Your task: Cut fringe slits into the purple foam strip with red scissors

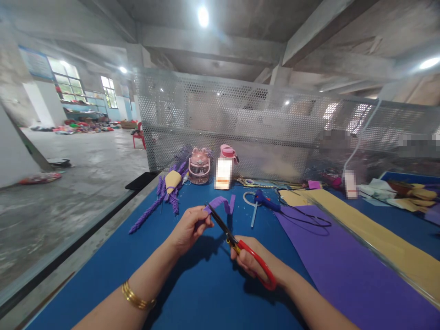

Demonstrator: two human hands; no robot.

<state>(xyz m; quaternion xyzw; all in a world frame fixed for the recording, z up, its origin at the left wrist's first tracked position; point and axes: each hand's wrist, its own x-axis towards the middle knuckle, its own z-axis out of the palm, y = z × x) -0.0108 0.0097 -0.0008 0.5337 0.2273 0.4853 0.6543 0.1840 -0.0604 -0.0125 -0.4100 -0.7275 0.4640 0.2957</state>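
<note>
Bare forearms [135,293] loom nearest — the right hand [252,256] has its fingers curled round red-handled scissors [224,225]; at the scissors' tips, the left hand [192,227] pinches a purple strip [218,200] between its fingers.

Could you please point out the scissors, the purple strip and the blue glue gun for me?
Scissors [229,235]: head view, on the dark metal near the pivot.
Purple strip [221,200]: head view, on its curved middle stretch.
Blue glue gun [268,201]: head view, on its body.

Left grip [195,224] pinched, right grip [252,256] curled, forearms [160,263] angled inward.
</note>
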